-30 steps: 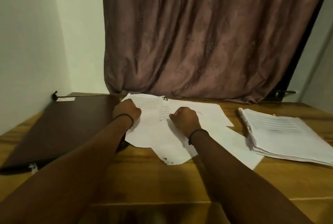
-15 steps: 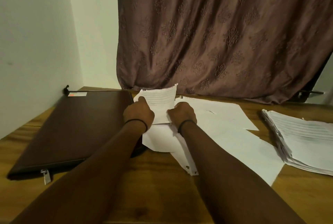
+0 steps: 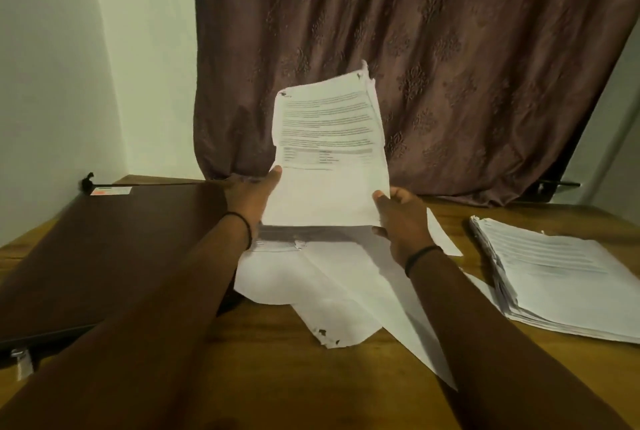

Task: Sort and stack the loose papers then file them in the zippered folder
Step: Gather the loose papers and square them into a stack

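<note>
In the head view, a thin sheaf of printed papers (image 3: 329,166) is held upright above the desk (image 3: 270,381), in front of the curtain (image 3: 433,48), its left edge pinched in the grip of the left hand (image 3: 247,195) with the thumb (image 3: 274,174) on the front, its lower right corner pinched in the grip of the right hand (image 3: 403,220). Beneath it, loose sheets (image 3: 311,280) are seen lying overlapped on the desk, between the brown zippered folder (image 3: 104,239) laid flat at the left, its zip pull (image 3: 21,358) at the near corner, and a neat stack of papers (image 3: 561,273) set well apart at the right
</note>
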### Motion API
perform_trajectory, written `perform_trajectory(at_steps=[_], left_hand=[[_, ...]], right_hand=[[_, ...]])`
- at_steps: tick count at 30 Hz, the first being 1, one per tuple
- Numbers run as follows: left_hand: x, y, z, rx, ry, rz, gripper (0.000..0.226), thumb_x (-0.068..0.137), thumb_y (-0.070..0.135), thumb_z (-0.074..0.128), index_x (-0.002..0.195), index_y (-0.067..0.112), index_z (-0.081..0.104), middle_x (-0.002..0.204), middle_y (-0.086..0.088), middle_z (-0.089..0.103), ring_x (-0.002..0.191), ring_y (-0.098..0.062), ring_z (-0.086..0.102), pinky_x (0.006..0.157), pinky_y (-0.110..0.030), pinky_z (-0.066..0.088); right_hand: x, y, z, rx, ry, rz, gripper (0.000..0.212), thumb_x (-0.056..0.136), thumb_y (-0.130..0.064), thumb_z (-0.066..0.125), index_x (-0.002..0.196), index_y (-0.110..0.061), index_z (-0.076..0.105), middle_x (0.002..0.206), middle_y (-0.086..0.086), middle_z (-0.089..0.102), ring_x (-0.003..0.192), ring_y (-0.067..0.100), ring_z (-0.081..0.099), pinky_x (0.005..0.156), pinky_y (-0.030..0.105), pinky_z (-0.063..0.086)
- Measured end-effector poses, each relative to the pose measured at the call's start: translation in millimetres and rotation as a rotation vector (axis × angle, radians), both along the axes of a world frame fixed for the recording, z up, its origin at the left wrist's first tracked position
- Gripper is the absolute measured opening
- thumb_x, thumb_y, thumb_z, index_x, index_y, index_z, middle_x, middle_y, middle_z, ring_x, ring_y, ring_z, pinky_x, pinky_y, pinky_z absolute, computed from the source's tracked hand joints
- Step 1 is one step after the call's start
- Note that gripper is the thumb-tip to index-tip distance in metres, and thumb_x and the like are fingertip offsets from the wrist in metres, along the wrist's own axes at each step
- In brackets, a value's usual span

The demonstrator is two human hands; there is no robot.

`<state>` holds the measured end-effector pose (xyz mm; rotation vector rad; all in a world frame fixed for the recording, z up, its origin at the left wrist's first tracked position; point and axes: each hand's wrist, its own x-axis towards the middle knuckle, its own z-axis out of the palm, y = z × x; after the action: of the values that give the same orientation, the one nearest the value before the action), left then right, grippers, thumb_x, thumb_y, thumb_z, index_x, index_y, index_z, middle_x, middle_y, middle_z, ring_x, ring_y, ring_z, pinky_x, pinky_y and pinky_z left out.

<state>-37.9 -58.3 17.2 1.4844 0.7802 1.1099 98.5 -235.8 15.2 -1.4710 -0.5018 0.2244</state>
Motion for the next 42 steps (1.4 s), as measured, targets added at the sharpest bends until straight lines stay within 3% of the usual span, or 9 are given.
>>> perform_trajectory(at_steps=[4,8,12,20,25,29,33,37,42], left_hand=[[1,-2,-10,-0.288,-0.121,-0.371,0.023,0.098,0.010,0.054,0.119,0.005,0.061,0.108,-0.010,0.067,0.061,-0.010,0.070,0.056,-0.023,0.058],[1,10,-19,-0.241,-0.110,-0.252,0.033,0.096,0.004,0.055,0.128,0.000,0.057,0.128,-0.019,0.061,0.096,-0.030,0.066,0.089,-0.040,0.053],[-1,19,-23,-0.084,-0.063,0.028,0.033,0.097,0.004,0.054,0.128,-0.003,0.057,0.125,-0.008,0.059,0.101,-0.021,0.056,0.082,-0.023,0.046],[-5,30,-28,-0.103,-0.114,0.170,0.025,0.096,0.012,0.054,0.119,0.010,0.065,0.113,-0.003,0.066,0.099,-0.021,0.063,0.085,-0.030,0.051],[-6,27,-29,-0.123,-0.118,0.170,0.026,0.095,0.011,0.054,0.118,0.011,0.065,0.117,-0.008,0.067,0.106,-0.027,0.064,0.090,-0.038,0.053],[-4,26,-29,-0.106,-0.109,0.173,0.028,0.096,0.009,0.052,0.122,0.009,0.063,0.122,-0.010,0.065,0.109,-0.027,0.063,0.091,-0.033,0.051],[-5,26,-29,-0.086,-0.121,0.165,0.030,0.097,0.007,0.052,0.124,0.007,0.062,0.120,-0.006,0.064,0.104,-0.020,0.062,0.083,-0.023,0.046],[-4,25,-31,-0.081,-0.108,0.150,0.029,0.095,0.004,0.052,0.122,0.008,0.063,0.118,-0.005,0.065,0.096,-0.017,0.060,0.077,-0.021,0.046],[-2,22,-31,-0.036,-0.125,0.154,0.030,0.091,-0.001,0.052,0.117,0.007,0.065,0.117,-0.008,0.067,0.096,-0.018,0.063,0.070,-0.016,0.047]], right_hand=[[7,1,-16,-0.087,-0.128,-0.005,0.011,0.093,-0.021,0.062,0.089,-0.012,0.067,0.078,-0.001,0.066,0.067,0.014,0.059,0.048,0.022,0.047],[14,4,-28,-0.368,-0.444,-0.079,0.046,0.097,-0.038,0.055,0.067,-0.003,0.058,0.065,0.006,0.059,0.066,0.021,0.050,0.063,0.030,0.036],[4,2,-27,-0.617,-0.650,-0.053,0.052,0.094,-0.057,0.050,0.078,-0.009,0.062,0.078,0.002,0.066,0.081,0.023,0.059,0.073,0.032,0.043],[-35,3,-33,-1.117,-0.926,0.174,0.078,0.072,-0.079,0.058,0.126,-0.023,0.054,0.128,0.001,0.061,0.114,0.025,0.056,0.091,0.036,0.047],[-56,5,-31,-1.059,-0.978,0.101,0.035,0.088,-0.041,0.057,0.112,-0.015,0.058,0.113,0.006,0.064,0.102,0.025,0.060,0.078,0.031,0.042],[-65,7,-35,-1.070,-1.119,0.017,0.032,0.094,-0.017,0.049,0.125,-0.010,0.050,0.114,0.010,0.066,0.102,0.030,0.063,0.076,0.032,0.043],[-59,2,-30,-1.103,-1.066,-0.071,0.048,0.095,-0.016,0.047,0.141,-0.011,0.034,0.116,0.009,0.065,0.104,0.029,0.063,0.072,0.033,0.037],[-45,-14,-16,-1.086,-1.035,-0.293,0.026,0.097,-0.017,0.045,0.122,-0.012,0.049,0.112,0.008,0.066,0.102,0.028,0.064,0.077,0.033,0.045],[-37,-16,-1,-0.756,-0.972,-0.558,0.022,0.095,-0.017,0.058,0.117,-0.015,0.056,0.103,0.009,0.070,0.089,0.027,0.069,0.074,0.034,0.052]])
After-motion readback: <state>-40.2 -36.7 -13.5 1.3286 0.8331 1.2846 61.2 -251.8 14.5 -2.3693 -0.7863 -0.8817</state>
